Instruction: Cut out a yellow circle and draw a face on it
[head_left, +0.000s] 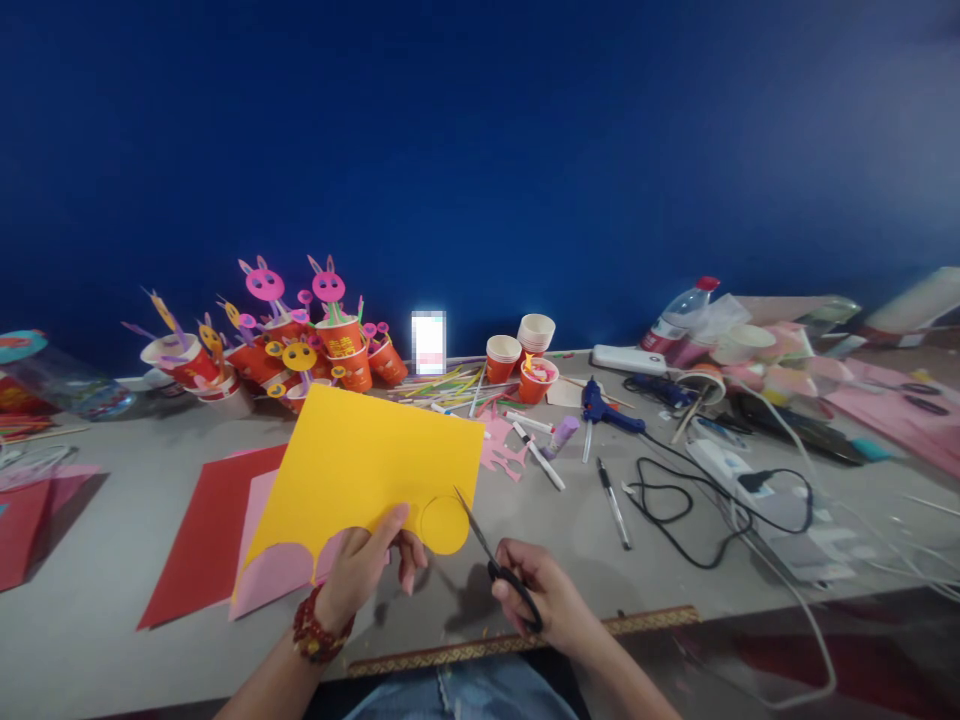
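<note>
Above the near edge of the desk (135, 560), the left hand (382, 550) pinched the lower edge of a yellow sheet (382, 450), while the right hand (532, 590) gripped black-handled scissors (501, 570), their blades at the sheet beside a drawn circle (444, 525). Red paper (202, 530) and pink paper (251, 570) lay partly under the sheet. Beyond it stood decorated red cups (345, 355); a blue glue gun (611, 415) lay farther right, near a pen (615, 505).

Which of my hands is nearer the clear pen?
Right. Your right hand, holding scissors, is left of the pen and closer to you; your left hand is farther left, holding yellow paper.
</note>
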